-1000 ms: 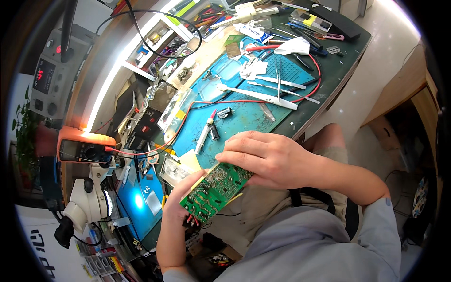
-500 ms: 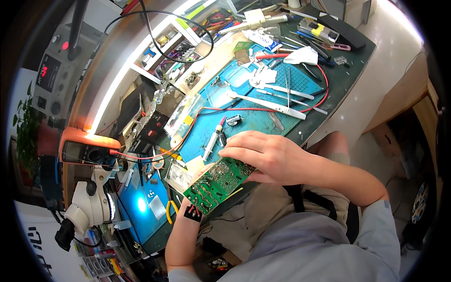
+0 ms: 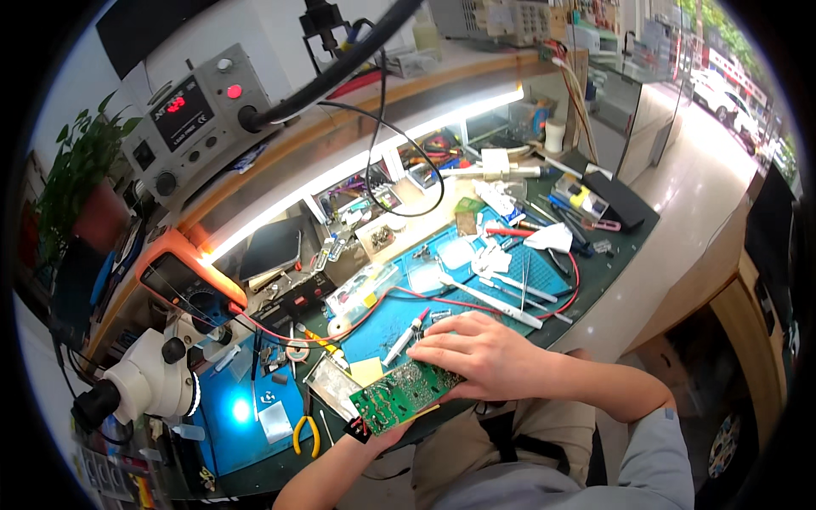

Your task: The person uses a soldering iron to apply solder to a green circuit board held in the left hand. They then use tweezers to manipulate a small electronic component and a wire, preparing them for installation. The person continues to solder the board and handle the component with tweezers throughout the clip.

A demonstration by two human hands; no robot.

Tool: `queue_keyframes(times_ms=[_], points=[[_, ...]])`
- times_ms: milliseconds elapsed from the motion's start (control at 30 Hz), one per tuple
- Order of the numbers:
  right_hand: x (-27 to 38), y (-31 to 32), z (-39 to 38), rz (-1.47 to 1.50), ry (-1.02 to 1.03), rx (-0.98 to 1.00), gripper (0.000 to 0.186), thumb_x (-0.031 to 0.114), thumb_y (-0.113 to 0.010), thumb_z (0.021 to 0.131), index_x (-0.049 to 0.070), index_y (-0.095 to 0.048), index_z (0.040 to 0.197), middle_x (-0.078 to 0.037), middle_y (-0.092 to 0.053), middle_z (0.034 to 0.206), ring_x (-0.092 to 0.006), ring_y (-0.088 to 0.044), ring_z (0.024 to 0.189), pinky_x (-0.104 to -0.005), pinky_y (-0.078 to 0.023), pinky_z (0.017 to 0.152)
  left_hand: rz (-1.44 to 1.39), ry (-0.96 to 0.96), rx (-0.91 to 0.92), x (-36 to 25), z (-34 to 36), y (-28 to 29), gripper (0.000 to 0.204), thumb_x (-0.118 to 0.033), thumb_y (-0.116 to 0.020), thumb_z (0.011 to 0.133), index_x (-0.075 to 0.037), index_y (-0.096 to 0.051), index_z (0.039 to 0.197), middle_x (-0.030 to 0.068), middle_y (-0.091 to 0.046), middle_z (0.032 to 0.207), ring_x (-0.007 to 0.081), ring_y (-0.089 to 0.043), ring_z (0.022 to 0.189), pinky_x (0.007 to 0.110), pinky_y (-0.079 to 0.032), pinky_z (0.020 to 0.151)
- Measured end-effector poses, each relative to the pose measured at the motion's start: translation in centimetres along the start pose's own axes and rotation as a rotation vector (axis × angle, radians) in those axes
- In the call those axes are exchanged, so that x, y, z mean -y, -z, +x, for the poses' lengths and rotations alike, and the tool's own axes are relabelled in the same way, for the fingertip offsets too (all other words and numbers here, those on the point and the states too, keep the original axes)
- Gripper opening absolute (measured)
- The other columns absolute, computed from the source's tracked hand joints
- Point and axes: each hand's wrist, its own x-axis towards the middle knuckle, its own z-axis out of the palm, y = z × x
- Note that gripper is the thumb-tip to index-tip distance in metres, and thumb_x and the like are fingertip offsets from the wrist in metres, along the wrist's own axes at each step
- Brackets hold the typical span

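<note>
A long green circuit board [image 3: 399, 395], solder side up, lies tilted between my two hands at the bench's front edge. My right hand [image 3: 489, 353] is closed around its right end, fingers across the far edge and thumb at the near edge. Beneath the left end, my left hand [image 3: 388, 439] supports the board, its fingers mostly hidden. A small black part with red wires [image 3: 358, 428] hangs at that left corner. Just beyond the board, a syringe [image 3: 401, 342] rests on the blue mat [image 3: 361, 342].
An orange multimeter [image 3: 191, 285] stands at left, its red lead crossing the mat. Closer in are a microscope [image 3: 144, 374] and yellow-handled pliers [image 3: 306, 435]. White brushes [image 3: 493, 304], tweezers and tissue lie at right. A power supply [image 3: 191, 119] sits on the shelf.
My view has tilted up, bringing the shelf and the street outside into sight. Both hands still hold the board, in much the same pose.
</note>
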Motion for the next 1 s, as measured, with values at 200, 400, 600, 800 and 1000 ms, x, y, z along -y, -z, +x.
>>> queue_keyframes(times_ms=[200,400,600,800,1000], points=[[-0.6,4.2,4.3,0.156,-0.042,0.062,0.076,0.040,-0.082,0.082,0.005,-0.051,0.142,-0.013,-0.060,0.134,-0.0287,-0.060,0.120,-0.0430,-0.050,0.100,-0.018,-0.009,0.017,0.4,0.2,0.2,0.054,-0.038,-0.058,0.101,-0.010,-0.046,0.146,0.0112,-0.052,0.147,0.0278,-0.051,0.135,0.050,-0.044,0.114],[-4.8,8.5,21.6,0.990,-0.299,-0.633,0.041,0.011,-0.059,0.095,-0.006,-0.049,0.131,-0.018,-0.069,0.108,-0.0228,-0.072,0.077,-0.0315,-0.057,0.062,0.032,-0.030,0.059,0.1,-1.1,0.2,0.057,-0.037,-0.059,0.099,-0.008,-0.045,0.146,0.0120,-0.051,0.149,0.0287,-0.051,0.134,0.051,-0.040,0.115],[-10.0,10.8,29.5,0.568,-0.378,-0.646,0.026,0.014,-0.060,0.098,-0.005,-0.061,0.116,-0.018,-0.070,0.101,-0.0220,-0.071,0.076,-0.0320,-0.057,0.066,0.129,0.012,0.051,0.6,0.2,0.2,0.067,-0.046,-0.065,0.094,-0.006,-0.048,0.145,0.0132,-0.053,0.145,0.0309,-0.055,0.130,0.052,-0.046,0.108],[-10.7,9.2,28.9,0.554,-0.374,-0.648,0.027,0.016,-0.060,0.098,-0.004,-0.062,0.116,-0.017,-0.070,0.100,-0.0215,-0.071,0.076,-0.0318,-0.057,0.065,0.131,0.052,0.007,-0.3,0.0,0.0,0.064,-0.042,-0.067,0.094,-0.007,-0.048,0.144,0.0149,-0.053,0.145,0.0328,-0.055,0.131,0.057,-0.046,0.107],[-9.9,9.3,23.3,0.590,-0.366,-0.728,0.028,0.019,-0.061,0.098,-0.003,-0.062,0.117,-0.016,-0.071,0.099,-0.0211,-0.070,0.076,-0.0316,-0.056,0.064,-0.139,-0.056,0.065,0.0,-0.2,-0.9,0.045,-0.017,-0.054,0.102,0.002,-0.049,0.142,0.0199,-0.058,0.137,0.0318,-0.063,0.120,0.048,-0.054,0.102]])
